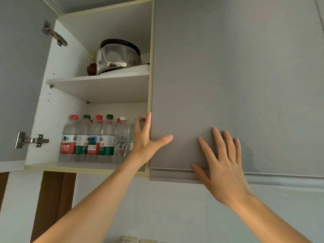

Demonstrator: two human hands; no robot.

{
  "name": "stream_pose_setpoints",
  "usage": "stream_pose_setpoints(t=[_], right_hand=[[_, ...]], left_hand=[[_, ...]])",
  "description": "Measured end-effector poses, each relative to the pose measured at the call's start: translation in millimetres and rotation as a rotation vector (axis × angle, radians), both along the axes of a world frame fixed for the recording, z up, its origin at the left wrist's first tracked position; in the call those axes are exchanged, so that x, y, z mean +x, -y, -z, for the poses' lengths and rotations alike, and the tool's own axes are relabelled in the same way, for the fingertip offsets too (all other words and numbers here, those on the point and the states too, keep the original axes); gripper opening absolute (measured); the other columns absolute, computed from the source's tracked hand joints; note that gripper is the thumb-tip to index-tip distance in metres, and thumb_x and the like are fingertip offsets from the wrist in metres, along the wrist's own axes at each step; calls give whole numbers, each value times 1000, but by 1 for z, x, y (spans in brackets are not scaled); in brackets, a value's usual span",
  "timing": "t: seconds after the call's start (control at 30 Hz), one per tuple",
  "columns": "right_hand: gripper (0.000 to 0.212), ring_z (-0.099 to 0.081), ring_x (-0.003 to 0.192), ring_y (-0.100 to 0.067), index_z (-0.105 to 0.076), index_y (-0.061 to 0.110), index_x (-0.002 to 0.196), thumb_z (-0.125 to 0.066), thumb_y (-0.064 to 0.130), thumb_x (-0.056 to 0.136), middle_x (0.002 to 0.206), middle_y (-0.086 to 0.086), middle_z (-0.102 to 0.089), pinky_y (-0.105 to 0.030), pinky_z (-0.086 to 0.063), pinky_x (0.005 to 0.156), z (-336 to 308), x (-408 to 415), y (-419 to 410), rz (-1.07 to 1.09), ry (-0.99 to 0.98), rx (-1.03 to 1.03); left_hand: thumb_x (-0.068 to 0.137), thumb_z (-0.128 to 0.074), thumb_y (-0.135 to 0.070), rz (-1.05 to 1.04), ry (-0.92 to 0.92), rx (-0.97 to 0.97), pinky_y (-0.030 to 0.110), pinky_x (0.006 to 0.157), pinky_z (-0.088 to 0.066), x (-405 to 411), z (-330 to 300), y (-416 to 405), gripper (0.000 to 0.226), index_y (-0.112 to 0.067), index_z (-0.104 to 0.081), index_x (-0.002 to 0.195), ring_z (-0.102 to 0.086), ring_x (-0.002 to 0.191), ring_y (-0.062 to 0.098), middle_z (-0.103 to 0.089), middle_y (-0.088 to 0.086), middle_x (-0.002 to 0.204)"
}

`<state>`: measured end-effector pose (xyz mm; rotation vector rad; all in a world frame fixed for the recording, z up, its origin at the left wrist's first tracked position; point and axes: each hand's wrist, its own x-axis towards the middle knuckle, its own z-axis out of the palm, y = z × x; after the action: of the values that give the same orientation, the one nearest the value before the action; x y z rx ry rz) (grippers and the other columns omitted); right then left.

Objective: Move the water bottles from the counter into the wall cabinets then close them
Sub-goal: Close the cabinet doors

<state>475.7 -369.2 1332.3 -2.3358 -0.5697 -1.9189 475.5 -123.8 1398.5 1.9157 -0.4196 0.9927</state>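
Observation:
Several water bottles [91, 139] with red, green and white caps stand in a row on the bottom shelf [73, 166] of the open wall cabinet. My left hand [145, 141] is raised at the cabinet's right edge with fingers spread, in front of the rightmost bottles, thumb lying over the grey right door [236, 85]. My right hand [222, 163] lies flat on that door near its lower edge, fingers straight. The right door sits flush with the cabinet front. The left door [15, 85] stands swung open at the far left.
A steel pot [117, 57] with a dark lid rests on the upper shelf [98, 83], a small brown object beside it. Metal hinges [31, 140] project from the left door. A brown doorway and a wall socket [129, 240] show below the cabinet.

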Motion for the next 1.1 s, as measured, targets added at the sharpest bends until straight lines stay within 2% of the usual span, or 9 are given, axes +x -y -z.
stream_pose_setpoints(t=[0.2,0.3,0.4,0.5,0.6,0.83,0.93,1.0,1.1], right_hand=[[78,-11,152,-48,-37,18,157,-45,58,90,166,-23,-16,-65,-12,120,1,11,-6,50,26,7],[77,-11,152,-49,-40,16,155,-42,56,89,165,-24,-17,-66,-10,120,0,-3,-18,50,-67,75],[72,-11,150,-48,-45,13,150,-42,50,89,163,-26,-18,-64,-6,121,-2,-25,-50,-24,-180,218],[53,-15,149,-45,-53,10,141,-54,34,95,161,-25,-24,-61,-9,122,-2,-52,-95,-142,-226,262],[43,-21,143,-35,-58,14,136,-56,30,96,156,-15,-34,-53,-22,118,0,-82,-152,-315,-298,256],[41,-35,135,-22,-53,24,139,-50,37,101,144,-1,-46,-35,-33,106,-22,-168,-327,-836,-491,336],[47,-37,138,-20,-49,26,145,-50,41,101,148,0,-45,-35,-32,109,-32,-214,-407,-1003,-525,324],[51,-34,141,-19,-44,28,149,-50,43,101,153,2,-39,-36,-31,114,-34,-245,-452,-1121,-579,284],[54,-32,141,-21,-40,27,151,-51,44,101,154,1,-36,-38,-29,118,-35,-282,-499,-1197,-613,208]], left_hand=[[65,-73,-79,-148,52,96,58,123,-7,4,0,-6,114,-67,4,148,11,156,22,13,-8,168],[80,-66,-71,-337,101,223,55,124,-11,-9,1,-3,107,-41,-1,160,-2,155,26,-4,1,168],[94,-58,-59,-357,145,211,52,124,-17,-35,3,-15,91,-24,-10,162,-12,154,25,-15,3,168],[99,-56,-47,-350,207,118,49,121,-28,-74,-1,-54,71,-21,-25,158,-27,148,22,-32,1,160],[101,-55,-40,-432,293,106,36,113,-32,-127,-4,-109,57,-22,-36,152,-34,140,16,-42,-1,151],[96,-48,-40,-713,437,156,27,105,-22,-272,-5,-235,48,-24,-44,142,-34,132,17,-47,0,142],[89,-48,-35,-976,529,218,40,112,-23,-328,-10,-277,50,-17,-50,135,-35,134,28,-46,7,142],[87,-53,-33,-1209,561,306,52,120,-15,-357,-15,-304,51,-14,-50,135,-29,141,35,-39,13,149],[85,-58,-35,-1439,499,325,57,122,-2,-389,-27,-345,58,-15,-42,137,-16,149,40,-24,16,157]])
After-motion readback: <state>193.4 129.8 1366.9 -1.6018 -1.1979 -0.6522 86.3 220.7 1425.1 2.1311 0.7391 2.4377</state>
